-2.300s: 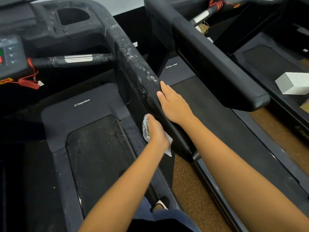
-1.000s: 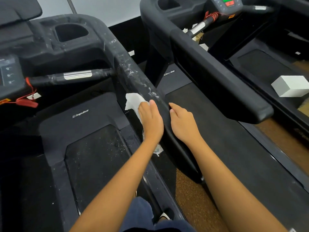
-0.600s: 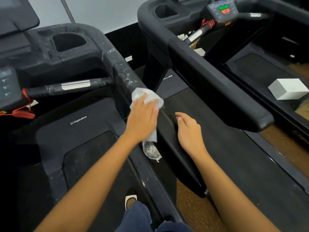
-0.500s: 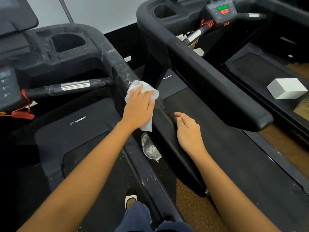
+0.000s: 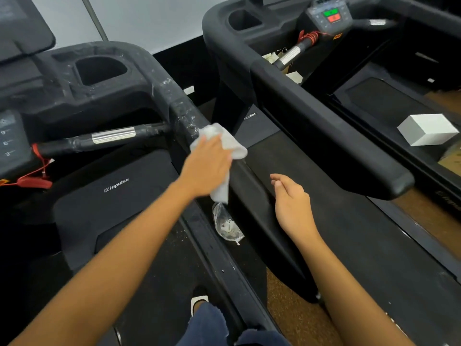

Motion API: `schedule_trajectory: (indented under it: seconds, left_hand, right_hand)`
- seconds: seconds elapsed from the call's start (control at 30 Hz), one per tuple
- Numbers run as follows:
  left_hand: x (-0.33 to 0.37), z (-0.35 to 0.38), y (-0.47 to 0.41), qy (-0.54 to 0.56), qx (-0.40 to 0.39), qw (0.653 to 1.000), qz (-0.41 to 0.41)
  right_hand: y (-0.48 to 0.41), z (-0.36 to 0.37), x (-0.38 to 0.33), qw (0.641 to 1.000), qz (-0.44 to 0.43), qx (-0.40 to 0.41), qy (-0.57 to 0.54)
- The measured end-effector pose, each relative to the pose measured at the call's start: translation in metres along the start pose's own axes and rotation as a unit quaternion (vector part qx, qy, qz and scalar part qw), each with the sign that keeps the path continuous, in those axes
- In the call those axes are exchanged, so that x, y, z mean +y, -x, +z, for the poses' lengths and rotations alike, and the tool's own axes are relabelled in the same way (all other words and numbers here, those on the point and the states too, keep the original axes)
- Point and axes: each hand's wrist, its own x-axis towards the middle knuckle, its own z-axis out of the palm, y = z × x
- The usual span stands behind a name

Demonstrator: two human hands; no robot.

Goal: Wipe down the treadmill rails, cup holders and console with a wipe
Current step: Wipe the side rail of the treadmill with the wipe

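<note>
What I can't make out from here

The left hand (image 5: pixel 207 166) is motion-blurred over the wipe (image 5: pixel 234 146), so I can't tell how its fingers hold it, and the rail (image 5: pixel 179 106) beneath is hidden. The console (image 5: pixel 10 143) is cut off at the left edge. The clear bag (image 5: pixel 225 223) holds something I can't identify.

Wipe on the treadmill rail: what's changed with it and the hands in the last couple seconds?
The left hand slid the wipe up the rail from its inner side onto the top, toward the cup holder. The right hand came off the rail. The white box stayed put.
</note>
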Motion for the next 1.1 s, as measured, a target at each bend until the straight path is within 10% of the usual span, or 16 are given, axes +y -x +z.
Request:
schedule_trajectory:
  seconds: [0.5,0.67,1.1]
  left_hand:
    - [-0.006,0.01,-0.017,0.056,0.043,0.993,0.095]
    - [-0.021,0.011,-0.034,0.026,0.037,0.998,-0.035]
    - [-0.059,0.006,-0.018,-0.03,0.022,0.997,0.065]
  right_hand:
    - [0.001,0.032,-0.027,0.948,-0.042,-0.017,0.316]
    - [-0.008,0.046,-0.039,0.943,-0.086,-0.019,0.322]
    - [-0.017,0.042,-0.042,0.969,-0.041,-0.013,0.242]
